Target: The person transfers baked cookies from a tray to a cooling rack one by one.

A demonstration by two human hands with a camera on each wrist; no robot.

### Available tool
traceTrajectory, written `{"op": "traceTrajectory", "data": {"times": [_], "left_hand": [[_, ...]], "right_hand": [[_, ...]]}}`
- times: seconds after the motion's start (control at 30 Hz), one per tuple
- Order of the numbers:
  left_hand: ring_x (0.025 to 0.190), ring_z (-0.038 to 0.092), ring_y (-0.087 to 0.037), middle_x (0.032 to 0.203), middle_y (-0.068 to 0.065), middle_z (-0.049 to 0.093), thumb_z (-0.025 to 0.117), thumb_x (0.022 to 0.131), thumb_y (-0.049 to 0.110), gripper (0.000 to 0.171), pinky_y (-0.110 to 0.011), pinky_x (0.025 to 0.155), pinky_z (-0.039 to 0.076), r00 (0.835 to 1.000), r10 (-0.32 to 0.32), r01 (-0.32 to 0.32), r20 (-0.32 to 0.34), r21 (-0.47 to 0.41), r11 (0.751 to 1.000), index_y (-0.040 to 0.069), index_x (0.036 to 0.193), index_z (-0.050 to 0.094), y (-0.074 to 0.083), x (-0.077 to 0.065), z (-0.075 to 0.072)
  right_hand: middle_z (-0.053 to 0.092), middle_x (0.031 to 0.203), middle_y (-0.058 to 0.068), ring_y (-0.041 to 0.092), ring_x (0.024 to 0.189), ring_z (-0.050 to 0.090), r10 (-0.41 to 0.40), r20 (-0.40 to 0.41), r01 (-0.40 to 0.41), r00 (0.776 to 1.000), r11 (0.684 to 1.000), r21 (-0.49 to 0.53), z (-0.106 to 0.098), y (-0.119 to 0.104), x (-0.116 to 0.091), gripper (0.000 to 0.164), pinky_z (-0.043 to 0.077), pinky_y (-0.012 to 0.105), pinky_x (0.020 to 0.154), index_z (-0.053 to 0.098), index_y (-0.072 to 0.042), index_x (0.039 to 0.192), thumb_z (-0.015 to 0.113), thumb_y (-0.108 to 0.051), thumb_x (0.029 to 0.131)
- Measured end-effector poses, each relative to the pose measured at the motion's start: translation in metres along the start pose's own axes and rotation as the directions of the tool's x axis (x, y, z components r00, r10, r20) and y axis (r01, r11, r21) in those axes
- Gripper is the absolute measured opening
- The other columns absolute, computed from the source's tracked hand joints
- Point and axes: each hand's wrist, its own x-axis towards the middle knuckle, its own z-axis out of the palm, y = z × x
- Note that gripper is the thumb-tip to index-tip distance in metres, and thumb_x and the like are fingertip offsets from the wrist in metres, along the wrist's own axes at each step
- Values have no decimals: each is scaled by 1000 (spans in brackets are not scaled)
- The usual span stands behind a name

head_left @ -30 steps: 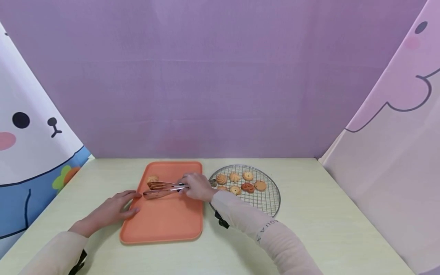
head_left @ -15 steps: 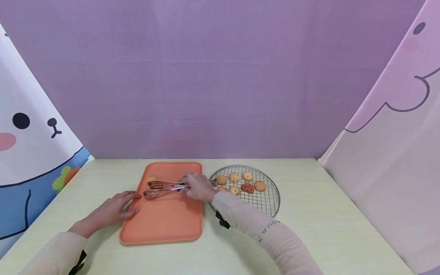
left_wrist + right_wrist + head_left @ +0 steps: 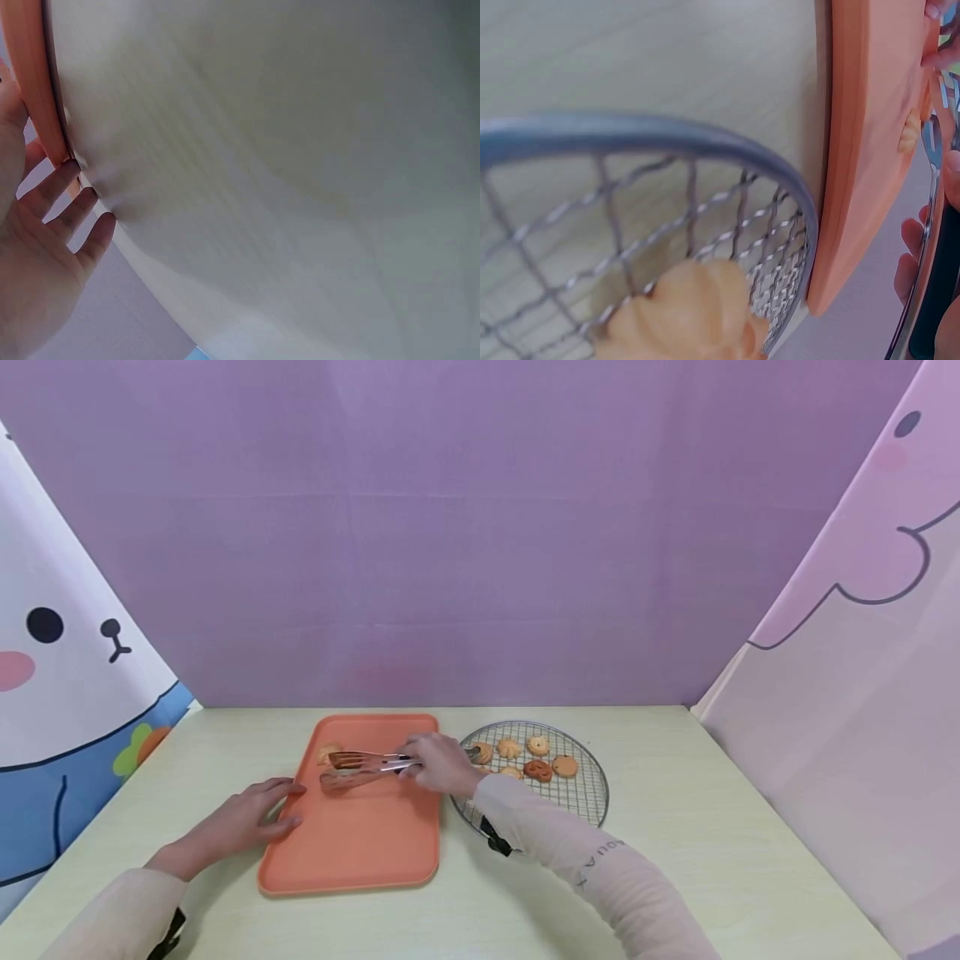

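My right hand [image 3: 442, 764] grips a pair of metal serving tongs [image 3: 356, 760] by the handle, above the orange tray [image 3: 352, 852]. The tongs' two ends stand apart, one of them slotted. Just past their tips, a swirled cookie [image 3: 327, 752] lies in the upper left of the tray; the right wrist view also shows this cookie [image 3: 909, 133] on the orange surface. With its fingers spread, my left hand [image 3: 240, 818] rests against the tray's left edge, the thumb over the rim. Part of the tongs' handle is hidden in my right hand.
Close to the tray's right side is a round wire cooling rack [image 3: 581, 797] holding several cookies, among them a pretzel-shaped one [image 3: 537, 770]. My right forearm [image 3: 570, 852] covers its lower left part. A purple cloth [image 3: 480, 543] hangs behind the pale table [image 3: 720, 827].
My right hand and the tongs have shifted a little to the right, drawing the tips back from the cookie, which stays on the tray. My left hand keeps its place.
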Motion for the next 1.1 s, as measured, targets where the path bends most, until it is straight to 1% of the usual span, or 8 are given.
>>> {"op": "traceTrajectory", "data": {"times": [0.13, 0.3, 0.5, 0.7, 0.87, 0.97, 1.1], "left_hand": [[110, 52, -40, 119, -19, 56, 67, 80, 38, 50, -56, 88, 44, 1000, 8, -8, -7, 6, 1000, 4, 116, 58, -2, 0, 1], [110, 51, -41, 120, -19, 55, 66, 81, 41, 51, -57, 87, 44, 1000, -7, 7, 0, 4, 1000, 5, 116, 58, -2, 0, 2], [111, 50, -41, 121, -20, 55, 65, 80, 43, 53, -57, 87, 44, 1000, -20, 20, 11, -2, 1000, 6, 117, 58, -2, -1, 1], [112, 50, -41, 122, -19, 54, 66, 80, 44, 54, -58, 88, 44, 1000, -26, 27, 13, -12, 1000, 6, 118, 57, -2, -1, 1], [112, 50, -41, 122, -19, 55, 66, 80, 43, 53, -57, 88, 44, 1000, -13, 13, 7, -18, 1000, 6, 117, 57, -1, -1, 0], [111, 50, -41, 121, -19, 55, 66, 80, 42, 52, -57, 87, 44, 1000, 3, -3, -1, -21, 1000, 6, 116, 58, -1, -1, 0], [111, 51, -41, 120, -19, 55, 67, 80, 41, 51, -57, 87, 44, 1000, 15, -15, -10, -21, 1000, 5, 116, 58, 0, -1, -1]], "right_hand": [[65, 92, -6, 5, 72, 55, -1, 4, 1, 1000, 1000, 0, -6, 2, -5, 20, 40, 13, 58, 70, -17, 101, 67, -26, 83], [65, 93, -4, 6, 73, 54, 11, 12, -11, 1000, 1000, 5, -13, 4, -13, 24, 38, 13, 56, 69, -16, 104, 67, -28, 83], [65, 93, -5, 6, 73, 54, 25, 20, -25, 999, 1000, 15, -20, 8, -22, 22, 38, 14, 57, 70, -17, 101, 67, -28, 82], [64, 90, -6, 4, 64, 48, 30, 31, -31, 999, 999, 33, -24, 17, -34, 21, 36, 14, 54, 70, -16, 101, 66, -27, 83], [63, 84, -5, 3, 59, 44, 38, 30, -40, 999, 997, 67, -28, 24, -44, 26, 33, 14, 50, 69, -13, 106, 66, -25, 83], [62, 83, -5, 5, 60, 44, 48, 30, -49, 998, 997, 65, -31, 28, -50, 28, 33, 15, 51, 68, -14, 109, 67, -24, 83], [65, 90, -1, 6, 65, 47, 59, 33, -61, 998, 996, 68, -35, 32, -56, 29, 35, 16, 53, 68, -14, 109, 68, -23, 82]]}}
